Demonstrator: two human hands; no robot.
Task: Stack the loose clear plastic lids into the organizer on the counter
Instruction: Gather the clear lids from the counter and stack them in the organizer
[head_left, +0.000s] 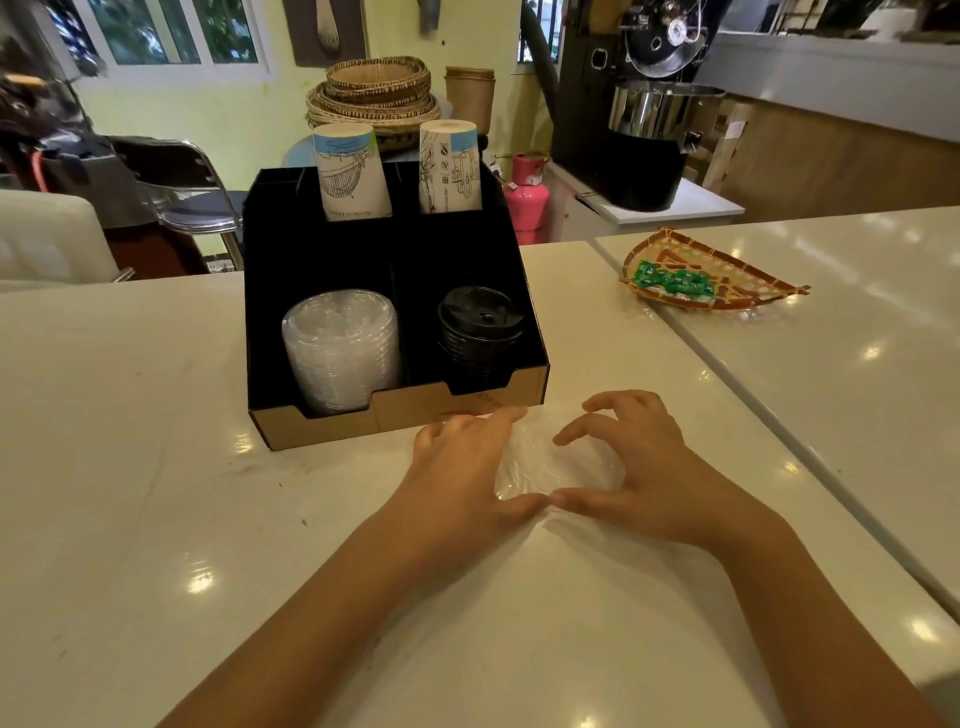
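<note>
A black cardboard organizer (384, 415) stands on the white counter. Its front left compartment holds a stack of clear plastic lids (340, 348); the front right holds black lids (480, 327). Just in front of the organizer's right corner, a loose clear lid or small stack (556, 462) lies on the counter. My left hand (467, 467) cups its left side and my right hand (639, 467) its right side, thumbs meeting at the near edge, fingers curled around it. How many lids lie between my hands is too blurred to tell.
Two stacks of printed paper cups (353, 171) (451, 166) stand in the organizer's rear slots. A woven fan-shaped tray (737, 275) with green packets lies on the adjoining counter at right. A seam (727, 384) runs diagonally between the counters. Chairs and a pink gas cylinder (527, 200) sit behind.
</note>
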